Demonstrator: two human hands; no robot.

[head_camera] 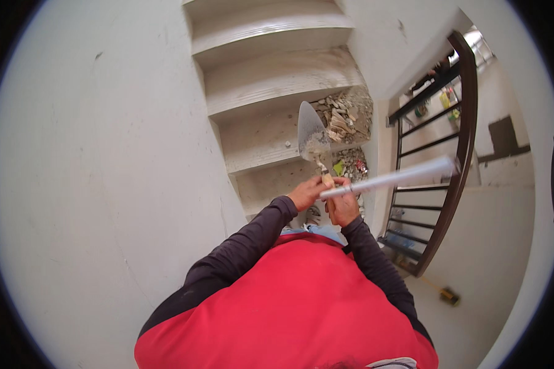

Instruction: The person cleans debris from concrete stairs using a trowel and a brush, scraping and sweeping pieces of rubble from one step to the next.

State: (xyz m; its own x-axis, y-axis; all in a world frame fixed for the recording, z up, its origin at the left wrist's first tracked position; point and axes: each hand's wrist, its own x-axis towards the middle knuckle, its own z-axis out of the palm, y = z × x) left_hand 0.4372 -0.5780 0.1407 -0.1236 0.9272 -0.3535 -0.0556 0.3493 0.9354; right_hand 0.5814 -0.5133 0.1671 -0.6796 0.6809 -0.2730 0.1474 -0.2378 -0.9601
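Note:
A pointed masonry trowel [313, 131] is held in front of my body, its blade pointing up the stairs and dusted with residue. My right hand [346, 207] grips its wooden handle [332, 213]. Against the upper part of that handle, the fingers of my left hand [308, 193] are closed. A pale, slender tube-like tool [397, 176], blurred, lies across my right fingers and sticks out to the right; which fingers hold it is hard to tell. Broken plaster and rubble [344, 121] lie on the step beyond the blade.
Pale steps [267, 71] climb ahead beside a white wall [101, 152] on the left. A dark railing [466, 92] stands on the right, with a lower floor beyond it. More debris [351, 161], including a crushed red can [361, 166], lies on the nearer step.

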